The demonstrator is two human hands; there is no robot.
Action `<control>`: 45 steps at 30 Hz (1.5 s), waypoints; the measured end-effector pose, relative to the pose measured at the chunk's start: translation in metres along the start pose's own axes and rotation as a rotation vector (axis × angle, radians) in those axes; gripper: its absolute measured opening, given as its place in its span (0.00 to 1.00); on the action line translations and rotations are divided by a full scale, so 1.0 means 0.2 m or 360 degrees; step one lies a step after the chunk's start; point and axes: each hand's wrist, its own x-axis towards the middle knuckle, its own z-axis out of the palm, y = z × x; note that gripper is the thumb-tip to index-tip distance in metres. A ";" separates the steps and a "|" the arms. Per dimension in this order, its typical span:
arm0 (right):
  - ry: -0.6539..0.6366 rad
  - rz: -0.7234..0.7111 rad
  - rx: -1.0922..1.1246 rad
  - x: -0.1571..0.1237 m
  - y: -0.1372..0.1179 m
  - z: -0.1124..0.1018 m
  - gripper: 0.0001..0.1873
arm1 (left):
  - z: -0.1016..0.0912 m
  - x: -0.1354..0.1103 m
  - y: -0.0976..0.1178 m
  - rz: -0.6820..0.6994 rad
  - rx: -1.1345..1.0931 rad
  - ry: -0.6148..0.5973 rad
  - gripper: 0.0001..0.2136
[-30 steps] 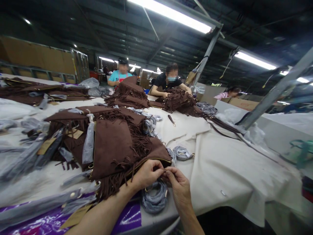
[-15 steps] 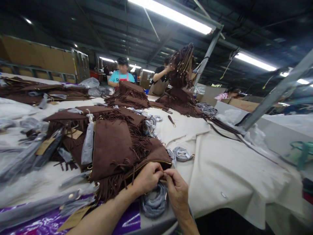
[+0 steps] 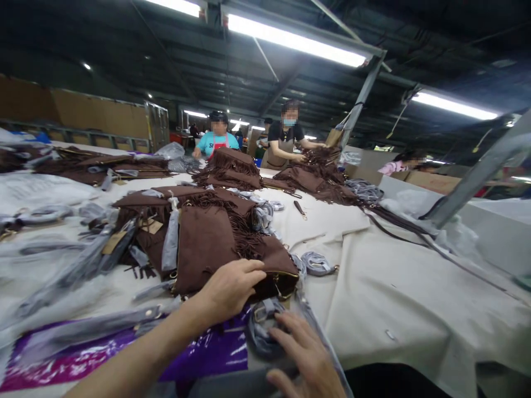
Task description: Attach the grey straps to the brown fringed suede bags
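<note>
My left hand (image 3: 231,288) lies over the near corner of a dark brown fringed bag (image 3: 205,237), its fingers stretched out and nothing visible in them. The bag's zipped edge (image 3: 286,273) shows gold teeth and gapes a little beside my fingertips. Just below, a coiled strap (image 3: 262,338) wrapped in grey plastic has a metal buckle on top. My right hand (image 3: 307,351) is spread beside that coil, fingertips at or close to its right side; contact is hard to make out.
Another wrapped strap coil (image 3: 318,263) and a small brown tab with a clip (image 3: 299,210) lie on the white-covered table (image 3: 381,276). A purple plastic sheet (image 3: 215,348) is at the front. Across the table, one co-worker (image 3: 286,141) handles a brown pile (image 3: 309,177); another sits left.
My hands, pinched together at the bag's zipped edge before, have come apart. The left moved onto the bag, the right down toward the coil. A co-worker's raised bundle is now lowered.
</note>
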 end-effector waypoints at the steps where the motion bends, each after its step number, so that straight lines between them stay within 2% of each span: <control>1: -0.0070 -0.0048 -0.0115 -0.03 -0.01 0.00 0.28 | -0.02 -0.06 -0.02 -0.0014 0.0244 -0.0046 0.24; 3: -0.0165 -0.0023 -0.0252 -0.06 -0.02 0.01 0.31 | -0.04 -0.19 -0.08 -0.0123 0.0570 -0.0163 0.35; 5: -0.0290 0.0033 -0.0239 -0.03 -0.03 0.01 0.33 | -0.04 -0.29 -0.17 -0.0229 0.0680 -0.0295 0.39; 7: -0.0462 0.0049 -0.0169 0.02 -0.02 -0.03 0.31 | -0.07 -0.36 -0.28 -0.0290 0.0703 -0.0356 0.34; 9: -0.0571 0.0073 -0.0134 0.07 0.01 -0.10 0.26 | -0.15 -0.39 -0.38 -0.0317 0.0731 -0.0344 0.26; 12: -0.0531 0.0136 -0.0161 0.06 0.11 -0.22 0.16 | -0.31 -0.39 -0.46 -0.0430 0.0879 -0.0225 0.20; 13: -0.0481 0.0153 -0.0174 0.04 0.15 -0.26 0.14 | -0.36 -0.39 -0.45 -0.0490 0.0950 -0.0165 0.19; 15: -0.0403 0.0141 -0.0174 -0.01 0.22 -0.32 0.11 | -0.41 -0.37 -0.36 -0.0553 0.1035 -0.0036 0.14; 17: -0.0347 0.0132 -0.0164 -0.06 0.26 -0.36 0.09 | -0.38 -0.34 -0.21 -0.0472 0.0968 0.0024 0.10; 19: -0.0317 0.0150 -0.0159 -0.09 0.27 -0.38 0.08 | -0.26 -0.31 -0.04 -0.0340 0.0814 -0.0019 0.09; 21: -0.0304 0.0188 -0.0160 -0.10 0.26 -0.40 0.06 | -0.09 -0.26 0.07 -0.0273 0.0762 -0.0176 0.07; 23: -0.0281 0.0203 -0.0161 -0.11 0.25 -0.44 0.05 | 0.05 -0.20 0.12 -0.0318 0.0805 -0.0258 0.06; 25: -0.0182 0.0216 -0.0165 -0.13 0.26 -0.50 0.06 | 0.11 -0.12 0.12 -0.0394 0.0801 -0.0253 0.08; 28: 0.0002 0.0283 -0.0112 -0.18 0.27 -0.63 0.08 | 0.02 0.01 0.14 -0.0425 0.0729 -0.0122 0.09; 31: 0.0107 0.0360 -0.0048 -0.21 0.24 -0.76 0.12 | -0.13 0.14 0.22 -0.0337 0.0610 0.0027 0.10; 33: 0.0191 0.0319 -0.0048 -0.19 0.19 -0.79 0.14 | -0.18 0.19 0.28 -0.0278 0.0514 0.0072 0.11; 35: 0.0248 0.0229 -0.0052 -0.14 0.12 -0.78 0.13 | -0.19 0.22 0.31 -0.0249 0.0418 0.0063 0.11; 37: 0.0220 0.0143 -0.0066 -0.09 0.03 -0.74 0.09 | -0.16 0.23 0.32 -0.0219 0.0301 0.0043 0.12; 42: -0.0211 -0.0028 -0.0250 0.01 -0.17 -0.64 0.06 | -0.08 0.22 0.28 -0.0094 -0.0014 0.0086 0.11; 45: -0.0343 -0.0076 -0.0351 0.04 -0.18 -0.55 0.01 | -0.08 0.23 0.29 -0.0041 -0.0240 0.0110 0.10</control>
